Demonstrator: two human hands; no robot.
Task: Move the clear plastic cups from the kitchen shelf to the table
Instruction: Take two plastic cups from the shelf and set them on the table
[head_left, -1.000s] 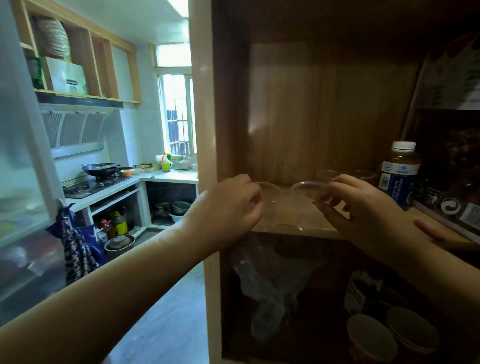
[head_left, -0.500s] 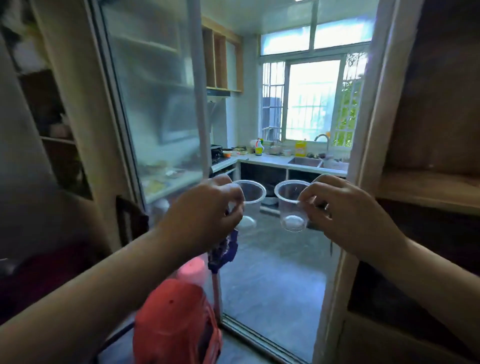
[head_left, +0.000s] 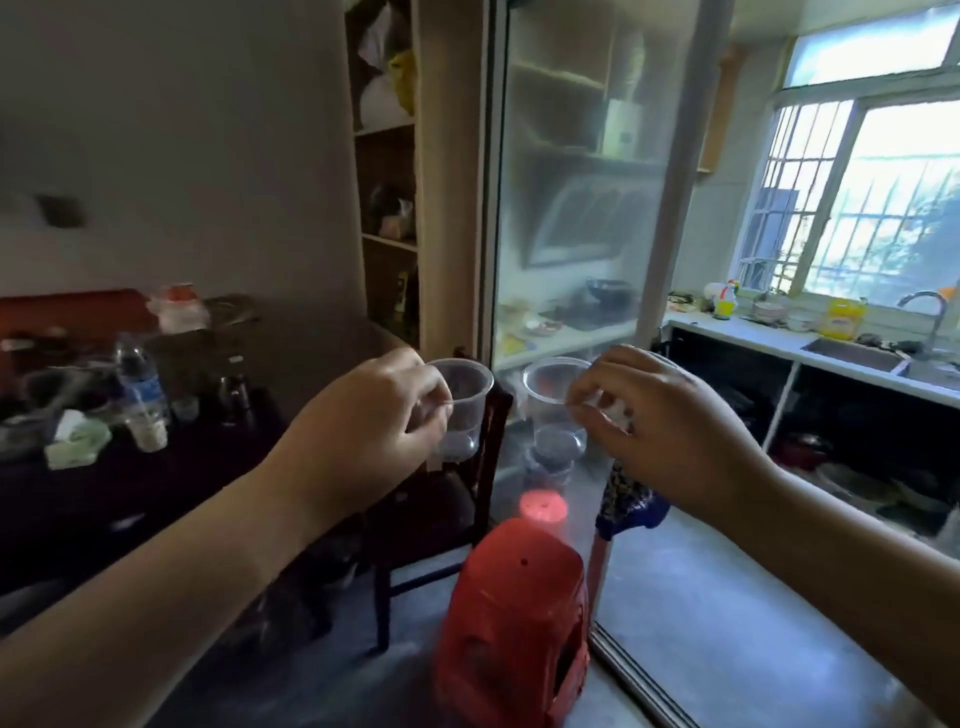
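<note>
1. Carrying two clear plastic cups, one per hand, the person holds both at about the same height in the middle of the view, side by side and apart, not touching
2. Pinching the near rim of the left cup (head_left: 460, 410), the left hand (head_left: 363, 426) is narrowed to a thumb-and-finger grip; the light, thin wall probably makes a rim pinch enough, and it keeps the cup upright with its mouth up
3. Mirroring that, the right hand (head_left: 670, 431) is closed on the rim of the right cup (head_left: 556, 410), fingertips curled over the near right edge, so the cup hangs upright below the pinch
4. Taking one cup in each hand seems meant to save a trip, and keeping them apart avoids knocking one from so slight a hold
5. Lying to the far left, the dark worktop (head_left: 208, 457) is the likely goal; it is crowded with a water bottle (head_left: 137, 379), a small cup with a straw (head_left: 148, 431) and a tissue pack (head_left: 75, 439), so a bare patch must be picked
6. Standing near the path are a dark chair (head_left: 441, 509) below the left cup and a red stool (head_left: 514, 623) lower down; both cups ride above them
</note>
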